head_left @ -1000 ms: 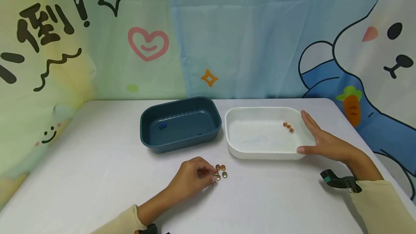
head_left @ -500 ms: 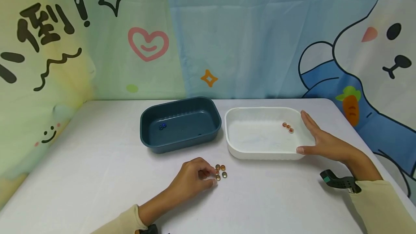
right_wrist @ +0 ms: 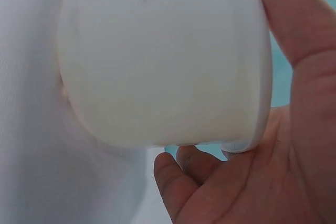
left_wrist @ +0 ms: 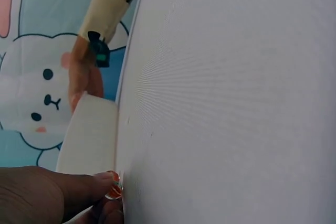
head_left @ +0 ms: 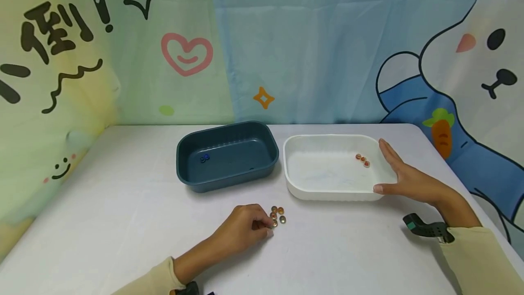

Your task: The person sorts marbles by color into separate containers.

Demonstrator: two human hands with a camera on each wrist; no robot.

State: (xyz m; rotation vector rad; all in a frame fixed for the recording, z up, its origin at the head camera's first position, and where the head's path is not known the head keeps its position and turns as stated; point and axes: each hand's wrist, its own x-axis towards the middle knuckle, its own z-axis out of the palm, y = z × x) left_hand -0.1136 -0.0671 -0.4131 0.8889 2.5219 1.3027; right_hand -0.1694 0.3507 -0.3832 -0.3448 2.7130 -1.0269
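My left hand (head_left: 247, 224) is low over the table, its thumb and fingertips pinching an orange-and-clear glass marble (left_wrist: 114, 185) close to the tabletop. Right beside the fingertips lies a small cluster of amber and clear marbles (head_left: 283, 219). With thumb and fingers spread, my right hand (head_left: 413, 185) holds the right end of a white tray (head_left: 335, 196). Its fingers show around the tray's wall in the right wrist view. Inside that tray, several orange marbles (head_left: 363, 160) sit in a short row toward the right.
Left of the white tray stands a dark blue-green tray (head_left: 229, 183) with a couple of blue marbles (head_left: 204, 158) in it. Both stand on a white-covered table (head_left: 348, 249). A printed cloth backdrop (head_left: 303, 49) hangs behind.
My left hand has lowered slightly, and the marble near its thumb is now hidden in the head view. My right hand and both trays have stayed put.
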